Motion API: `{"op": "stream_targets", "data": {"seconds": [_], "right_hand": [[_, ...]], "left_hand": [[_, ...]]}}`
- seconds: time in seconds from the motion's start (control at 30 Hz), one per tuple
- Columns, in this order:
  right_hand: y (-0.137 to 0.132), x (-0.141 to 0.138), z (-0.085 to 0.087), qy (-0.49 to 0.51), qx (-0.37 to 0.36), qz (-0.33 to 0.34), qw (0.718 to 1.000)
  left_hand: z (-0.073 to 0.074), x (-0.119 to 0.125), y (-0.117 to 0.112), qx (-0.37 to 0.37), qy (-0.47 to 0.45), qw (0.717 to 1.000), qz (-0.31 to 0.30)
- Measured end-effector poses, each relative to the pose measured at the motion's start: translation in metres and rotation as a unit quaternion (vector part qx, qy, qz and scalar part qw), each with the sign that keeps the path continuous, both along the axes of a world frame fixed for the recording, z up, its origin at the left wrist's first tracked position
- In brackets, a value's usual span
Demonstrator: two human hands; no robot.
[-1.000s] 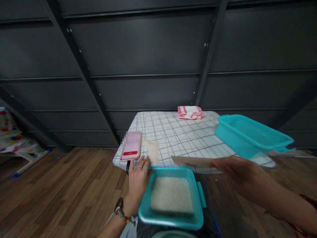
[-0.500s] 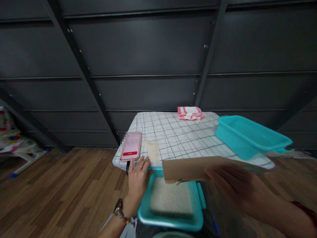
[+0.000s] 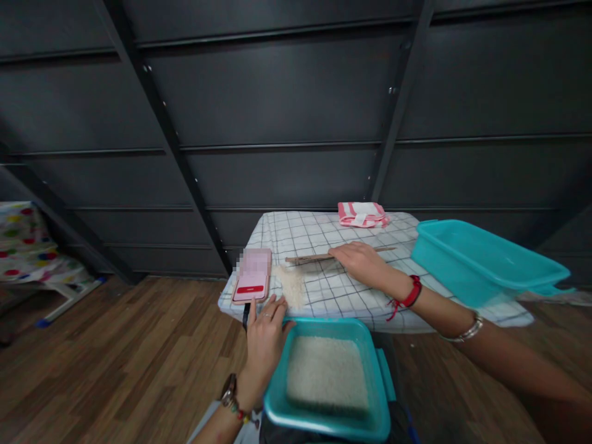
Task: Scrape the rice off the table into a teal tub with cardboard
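My right hand (image 3: 358,262) is closed on a thin piece of cardboard (image 3: 309,258), seen nearly edge-on over the checked cloth. Its left end stands just behind a small heap of rice (image 3: 291,285). My left hand (image 3: 267,333) lies with fingers stretched toward the table's front edge, thumb at the rim of a turquoise tub (image 3: 326,425). Rice (image 3: 328,373) covers the bottom of this tub, which sits right below the table edge. Beyond my left fingertips is a phone in a pink case (image 3: 252,277).
A second turquoise tub (image 3: 485,262) stands at the table's right end. A folded pink-and-white striped cloth (image 3: 362,214) lies at the back. The checked tablecloth (image 3: 300,225) covers the table. Behind rises a dark panelled wall (image 3: 277,98); a dotted cloth (image 3: 23,240) hangs far left.
My right hand has carried the cardboard from above the rice tub forward onto the table, behind the rice heap. My left hand stays by the tub's rim. The view has shifted slightly.
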State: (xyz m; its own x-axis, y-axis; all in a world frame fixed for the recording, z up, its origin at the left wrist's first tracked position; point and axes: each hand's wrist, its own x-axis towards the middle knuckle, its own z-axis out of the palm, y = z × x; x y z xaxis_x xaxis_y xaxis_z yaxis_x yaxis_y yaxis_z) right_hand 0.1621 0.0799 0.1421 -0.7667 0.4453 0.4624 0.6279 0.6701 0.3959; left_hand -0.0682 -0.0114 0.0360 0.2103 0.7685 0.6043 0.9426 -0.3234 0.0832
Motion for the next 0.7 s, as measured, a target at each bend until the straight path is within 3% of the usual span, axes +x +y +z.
{"op": "stream_targets", "data": {"seconds": [0.4,0.7], "right_hand": [[-0.036,0.029,0.010,-0.005,-0.010,0.116,0.993],[-0.069,0.044,0.011,0.008,-0.035,0.112,0.993]], "left_hand": [[0.000,-0.001,-0.001,-0.008,-0.005,1.000,-0.006],[0.002,0.000,-0.001,-0.019,-0.003,1.000,-0.001]]}}
